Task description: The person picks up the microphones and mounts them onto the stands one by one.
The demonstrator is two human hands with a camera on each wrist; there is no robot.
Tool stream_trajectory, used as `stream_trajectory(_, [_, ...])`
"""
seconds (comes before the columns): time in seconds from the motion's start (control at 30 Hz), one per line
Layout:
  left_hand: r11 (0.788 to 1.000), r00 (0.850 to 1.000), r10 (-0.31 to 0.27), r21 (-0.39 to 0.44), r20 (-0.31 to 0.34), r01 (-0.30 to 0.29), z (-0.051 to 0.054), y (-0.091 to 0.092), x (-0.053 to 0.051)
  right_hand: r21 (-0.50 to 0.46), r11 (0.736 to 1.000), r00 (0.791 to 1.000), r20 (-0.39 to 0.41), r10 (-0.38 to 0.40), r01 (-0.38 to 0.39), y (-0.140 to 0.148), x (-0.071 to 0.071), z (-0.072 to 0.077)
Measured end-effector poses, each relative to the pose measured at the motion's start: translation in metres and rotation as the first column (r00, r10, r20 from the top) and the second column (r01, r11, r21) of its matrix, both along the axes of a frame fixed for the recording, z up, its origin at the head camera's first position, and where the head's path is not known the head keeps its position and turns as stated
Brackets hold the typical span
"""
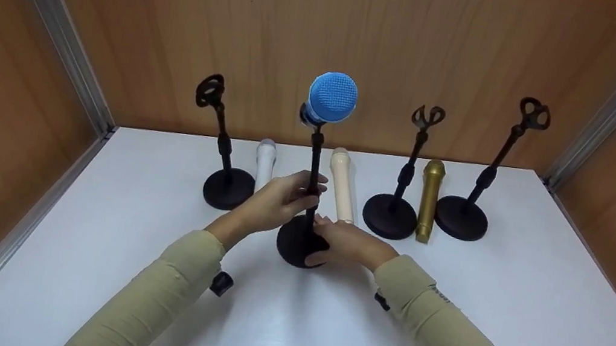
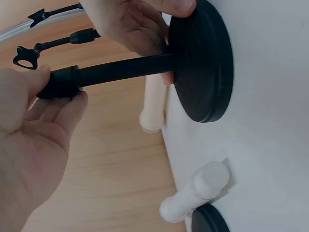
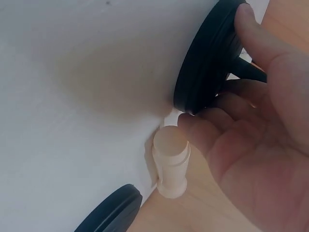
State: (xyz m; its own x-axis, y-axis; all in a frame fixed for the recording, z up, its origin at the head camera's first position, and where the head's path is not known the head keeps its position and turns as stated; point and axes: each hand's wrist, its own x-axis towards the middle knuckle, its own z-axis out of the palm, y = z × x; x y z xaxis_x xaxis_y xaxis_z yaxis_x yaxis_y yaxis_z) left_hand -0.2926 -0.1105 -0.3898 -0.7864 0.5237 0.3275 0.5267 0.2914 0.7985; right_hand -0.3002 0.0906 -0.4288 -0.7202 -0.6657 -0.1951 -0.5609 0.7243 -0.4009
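One black stand (image 1: 315,159), blue microphone (image 1: 332,97) atop, is held at twelve o'clock.
Pole (image 2: 125,69) is gripped by the left hand (image 1: 282,201) from nine o'clock; base (image 1: 292,241), best kept level, is pinched by the right hand (image 1: 345,243) from three.

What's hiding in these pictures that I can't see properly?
- Blue microphone, head view: most of its handle is hidden behind its own round head.
- Held black stand, left wrist view: the left hand covers its upper part.
- Another stand's base, right wrist view: cut off by the bottom edge.
- Small black thing, head view: partly behind the left sleeve; I can't tell what it is.
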Motion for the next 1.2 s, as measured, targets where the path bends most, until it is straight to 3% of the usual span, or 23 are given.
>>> stream_trajectory(0.1, [1.000, 1.000, -0.010, 0.005, 0.015, 0.010, -0.004, -0.003, 0.001, 0.026, 1.000, 1.000, 0.003, -0.011, 0.011, -0.003, 0.002, 0.003])
stream_trajectory(0.33, [0.999, 0.998, 0.029, 0.016, -0.062, -0.028, -0.009, -0.003, 0.000, 0.035, 0.999, 1.000, -0.018, 0.003, -0.002, -0.004, 0.002, 0.006])
stream_trajectory(0.53, [0.996, 0.996, 0.036, 0.079, -0.078, -0.030, -0.012, -0.001, -0.003, 0.033, 0.999, 1.000, -0.016, -0.015, 0.015, -0.003, 0.002, 0.003])
stream_trajectory(1.2, [0.993, 0.984, 0.069, 0.107, -0.166, -0.052, -0.012, -0.001, -0.005, 0.036, 0.998, 0.998, 0.020, -0.052, 0.051, -0.005, 0.002, -0.001])
